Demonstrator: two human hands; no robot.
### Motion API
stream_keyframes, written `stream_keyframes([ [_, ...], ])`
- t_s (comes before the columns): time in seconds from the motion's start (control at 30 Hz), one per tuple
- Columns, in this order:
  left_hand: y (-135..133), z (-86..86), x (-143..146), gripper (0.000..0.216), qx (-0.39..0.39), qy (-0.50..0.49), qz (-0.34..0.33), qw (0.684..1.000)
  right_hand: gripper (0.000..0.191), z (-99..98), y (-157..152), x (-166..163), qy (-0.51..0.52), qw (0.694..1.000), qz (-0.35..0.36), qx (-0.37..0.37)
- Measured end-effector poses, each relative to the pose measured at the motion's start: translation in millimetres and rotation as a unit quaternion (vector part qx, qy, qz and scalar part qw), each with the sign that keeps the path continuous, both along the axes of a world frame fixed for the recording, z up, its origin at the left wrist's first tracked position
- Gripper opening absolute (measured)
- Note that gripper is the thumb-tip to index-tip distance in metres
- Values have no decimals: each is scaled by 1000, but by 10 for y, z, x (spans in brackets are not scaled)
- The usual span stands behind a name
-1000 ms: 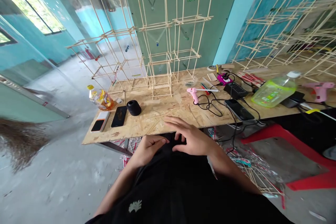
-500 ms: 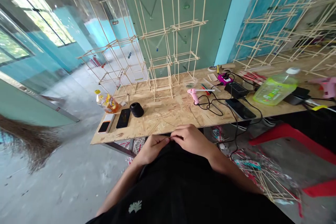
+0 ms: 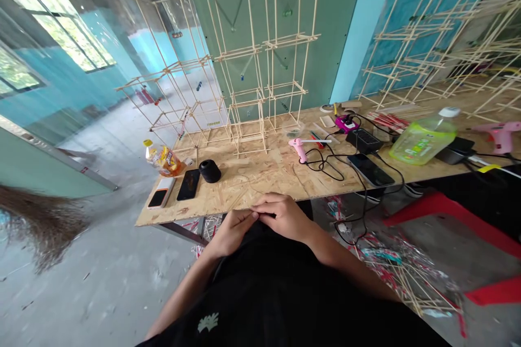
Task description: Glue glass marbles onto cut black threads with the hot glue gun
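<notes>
Close to my body, just at the table's front edge, my left hand (image 3: 235, 232) and my right hand (image 3: 285, 217) meet fingertip to fingertip. Both are closed in a pinch; anything between the fingers is too small or hidden to make out. On the chipboard table (image 3: 240, 190) beyond them lie a black phone (image 3: 188, 184) and a black spool-like cone (image 3: 210, 171). A pink glue gun (image 3: 298, 149) rests farther right with its cord looped beside it. Behind these stands a frame of thin wooden sticks (image 3: 248, 97), with small pieces hanging inside it.
A drink bottle (image 3: 163, 160) and a white device (image 3: 161, 193) sit on the left. To the right are another phone (image 3: 369, 169), a black power adapter (image 3: 363, 140), a green bottle (image 3: 423, 138) and a second glue gun (image 3: 502, 135). A red stool (image 3: 451, 211) stands beside floor litter.
The view has shifted slightly. My right hand's fingers have moved a little left, over the left fingertips; both hands stay together.
</notes>
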State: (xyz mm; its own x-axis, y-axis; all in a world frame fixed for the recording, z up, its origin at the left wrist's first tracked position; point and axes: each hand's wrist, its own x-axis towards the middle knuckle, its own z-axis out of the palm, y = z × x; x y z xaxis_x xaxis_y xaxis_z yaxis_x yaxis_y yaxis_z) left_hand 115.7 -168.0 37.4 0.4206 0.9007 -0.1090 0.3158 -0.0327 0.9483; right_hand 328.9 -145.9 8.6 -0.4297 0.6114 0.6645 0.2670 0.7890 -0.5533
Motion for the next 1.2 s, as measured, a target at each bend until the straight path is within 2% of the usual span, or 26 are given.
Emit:
stream_keyframes([
  [0.1,15,-11,2,78,-11,-17,7,1000,12,-62,31,-49,35,998,-36,46],
  [0.17,32,-26,-5,79,-14,-23,6,1000,13,-68,41,-67,55,997,-42,44],
  [0.4,82,-166,-43,77,-14,-31,54,998,9,-57,64,-45,109,991,-29,-76],
  [0.53,139,-254,-100,61,9,-52,96,994,10,-67,91,-25,103,987,-47,-111],
  [0.67,198,-295,-153,48,66,-58,166,982,7,-80,99,-76,61,986,-63,-141],
  [0.77,257,-273,-175,43,98,-62,200,973,7,-85,108,-103,41,983,-59,-171],
  [0.87,344,-237,-177,46,87,-96,218,967,8,-89,146,-56,15,981,-56,-187],
  [0.97,445,-211,-175,48,72,-138,226,961,9,-69,206,78,-62,972,-57,-219],
  [1.07,522,-168,-177,46,88,-153,216,960,9,10,263,237,-119,958,-76,-248],
  [1.13,548,-121,-171,46,106,-145,206,962,5,97,292,300,-90,963,-98,-235],
  [1.2,558,-66,-154,47,119,-136,195,964,6,193,319,297,-19,972,-106,-208],
])
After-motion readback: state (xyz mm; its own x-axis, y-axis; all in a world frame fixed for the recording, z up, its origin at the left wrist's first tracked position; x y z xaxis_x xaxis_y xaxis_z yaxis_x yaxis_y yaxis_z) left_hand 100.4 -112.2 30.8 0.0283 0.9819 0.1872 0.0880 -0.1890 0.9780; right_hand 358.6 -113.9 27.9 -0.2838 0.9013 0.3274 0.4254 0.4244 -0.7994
